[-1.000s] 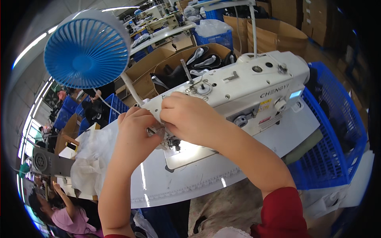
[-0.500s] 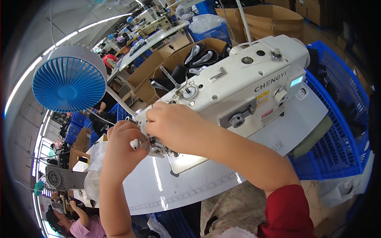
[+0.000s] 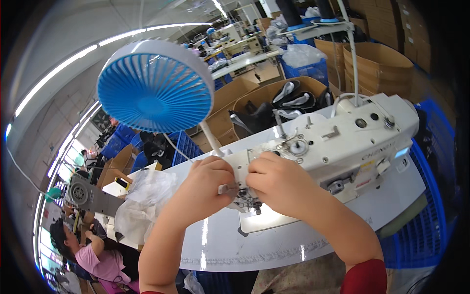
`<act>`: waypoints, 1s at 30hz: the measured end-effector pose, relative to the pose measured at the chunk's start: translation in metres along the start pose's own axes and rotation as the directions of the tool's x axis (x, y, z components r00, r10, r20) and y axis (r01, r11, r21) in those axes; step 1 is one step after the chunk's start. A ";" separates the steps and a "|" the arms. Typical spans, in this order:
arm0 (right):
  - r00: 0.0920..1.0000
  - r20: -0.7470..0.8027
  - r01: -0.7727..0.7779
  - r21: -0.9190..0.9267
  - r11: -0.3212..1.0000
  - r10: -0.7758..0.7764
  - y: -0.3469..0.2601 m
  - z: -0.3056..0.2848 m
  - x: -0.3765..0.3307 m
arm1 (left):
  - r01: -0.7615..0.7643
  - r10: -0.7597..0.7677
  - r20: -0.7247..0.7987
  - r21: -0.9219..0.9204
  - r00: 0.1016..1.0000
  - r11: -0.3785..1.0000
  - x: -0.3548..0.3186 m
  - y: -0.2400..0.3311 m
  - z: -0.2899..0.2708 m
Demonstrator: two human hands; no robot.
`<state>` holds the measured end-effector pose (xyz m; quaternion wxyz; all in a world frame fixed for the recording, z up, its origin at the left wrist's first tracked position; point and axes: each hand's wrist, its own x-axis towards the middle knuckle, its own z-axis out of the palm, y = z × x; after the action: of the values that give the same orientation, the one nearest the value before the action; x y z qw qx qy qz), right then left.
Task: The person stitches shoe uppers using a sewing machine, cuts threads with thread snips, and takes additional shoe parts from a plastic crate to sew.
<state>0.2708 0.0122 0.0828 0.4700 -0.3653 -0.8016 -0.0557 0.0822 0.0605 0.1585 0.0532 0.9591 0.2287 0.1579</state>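
Note:
A white industrial sewing machine stands on a pale worktable. My left hand is at the left end of its head, fingers bent and closed, a small greyish piece showing by the thumb. Whether it grips that piece or a thread cannot be made out. Close by on the front of the head, my right hand has its fingers curled together, their tips hidden against the machine. Between the hands sit the small metal thread guides and needle parts. A tension dial is right of my right hand.
A blue-faced fan rises behind my left hand. Crumpled translucent plastic lies to the left. Behind the machine is a cardboard box holding black-and-grey pieces. A blue crate stands right; a co-worker sits at lower left.
The view has shifted, so the machine, fan and hands appear farther right. Both hands stay at the machine's head; the right hand's fingers have come down its front and away from the left hand.

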 end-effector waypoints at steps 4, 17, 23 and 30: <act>1.000 0.022 -0.023 0.031 0.999 0.022 -0.001 -0.003 0.003 | 0.061 -0.062 0.033 0.020 0.998 0.998 -0.001 0.001 0.000; 0.999 0.012 -0.047 0.049 0.998 0.046 -0.005 -0.007 0.007 | 0.043 -0.042 0.079 -0.006 0.996 0.999 0.001 -0.003 -0.001; 0.999 0.011 -0.037 0.054 0.998 0.036 -0.004 -0.008 0.007 | 0.093 -0.097 0.119 0.039 0.988 0.995 0.002 -0.001 -0.003; 0.998 0.040 -0.053 0.040 0.998 0.051 -0.008 -0.009 0.007 | 0.095 -0.102 0.152 0.051 0.983 0.994 0.001 -0.001 -0.005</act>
<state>0.2698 0.0069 0.0955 0.4628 -0.3773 -0.8019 -0.0200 0.0808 0.0619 0.1634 0.0576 0.9569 0.2745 0.0754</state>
